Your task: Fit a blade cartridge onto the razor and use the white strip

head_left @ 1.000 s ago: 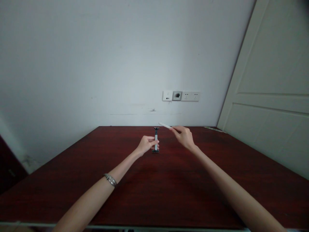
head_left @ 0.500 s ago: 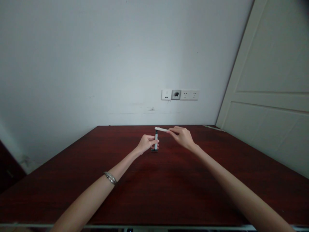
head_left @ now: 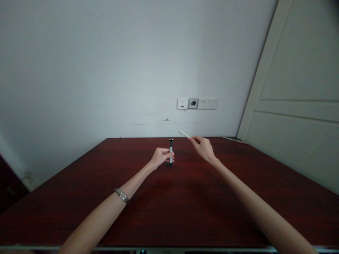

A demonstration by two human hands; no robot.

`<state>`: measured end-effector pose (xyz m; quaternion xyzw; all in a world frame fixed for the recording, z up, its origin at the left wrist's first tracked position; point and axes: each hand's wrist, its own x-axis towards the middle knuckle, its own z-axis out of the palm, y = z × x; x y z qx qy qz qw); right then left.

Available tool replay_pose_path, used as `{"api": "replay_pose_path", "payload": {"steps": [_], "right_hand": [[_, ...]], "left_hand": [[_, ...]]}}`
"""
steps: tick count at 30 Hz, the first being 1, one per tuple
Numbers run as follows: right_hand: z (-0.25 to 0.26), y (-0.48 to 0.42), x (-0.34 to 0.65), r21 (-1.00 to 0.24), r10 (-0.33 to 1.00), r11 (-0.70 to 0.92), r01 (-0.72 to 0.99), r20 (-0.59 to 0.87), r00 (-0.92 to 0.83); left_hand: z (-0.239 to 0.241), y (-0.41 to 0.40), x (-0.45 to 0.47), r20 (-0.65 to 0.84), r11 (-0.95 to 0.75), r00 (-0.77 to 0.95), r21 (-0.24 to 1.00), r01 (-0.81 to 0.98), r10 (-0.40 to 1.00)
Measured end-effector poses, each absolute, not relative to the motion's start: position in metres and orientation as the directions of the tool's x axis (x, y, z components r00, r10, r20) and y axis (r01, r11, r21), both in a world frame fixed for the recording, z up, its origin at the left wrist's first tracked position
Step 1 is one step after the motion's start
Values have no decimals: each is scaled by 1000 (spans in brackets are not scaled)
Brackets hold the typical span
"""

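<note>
A small upright razor-like tool (head_left: 171,151) with a white handle and a dark head stands on a dark base on the red-brown table (head_left: 169,204). My left hand (head_left: 159,156) is closed around its handle from the left. My right hand (head_left: 203,147) pinches a thin white stick (head_left: 184,134) at one end, the free end pointing up and left. The stick's tip hangs a little right of the tool's head and apart from it. A metal bracelet (head_left: 121,196) sits on my left wrist.
A pale wall rises behind the table's far edge, with a row of wall sockets (head_left: 197,103) above it. A white door (head_left: 299,102) stands at the right. A thin flat strip (head_left: 233,139) lies at the table's far right corner.
My right hand brought the white stick down onto the tool's head half a second ago, then lifted it away up and to the right. My left hand has stayed on the handle.
</note>
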<state>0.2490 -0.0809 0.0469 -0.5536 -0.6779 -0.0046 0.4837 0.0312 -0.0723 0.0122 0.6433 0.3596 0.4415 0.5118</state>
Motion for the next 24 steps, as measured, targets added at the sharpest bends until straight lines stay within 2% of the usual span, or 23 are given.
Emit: {"api": "replay_pose_path", "payload": {"steps": [3, 6, 10, 17, 21, 24], "right_hand": [[34, -87, 239, -686, 819, 503, 525, 573, -37], [26, -97, 224, -833, 873, 485, 266, 475, -106], [21, -105, 207, -891, 888, 453, 32, 447, -107], [-7, -120, 187, -915, 911, 403, -36, 404, -84], [2, -115, 187, -896, 899, 437, -84, 438, 0], [5, -112, 188, -901, 905, 423, -95, 426, -8]], "left_hand": [[9, -66, 32, 231, -243, 296, 970, 5, 927], [5, -61, 34, 256, -266, 254, 964, 4, 933], [2, -60, 35, 284, -296, 265, 955, 5, 922], [4, -56, 36, 334, -351, 285, 936, 11, 899], [0, -51, 35, 357, -390, 310, 920, 48, 881], [-1, -51, 35, 360, -401, 314, 913, 77, 879]]}}
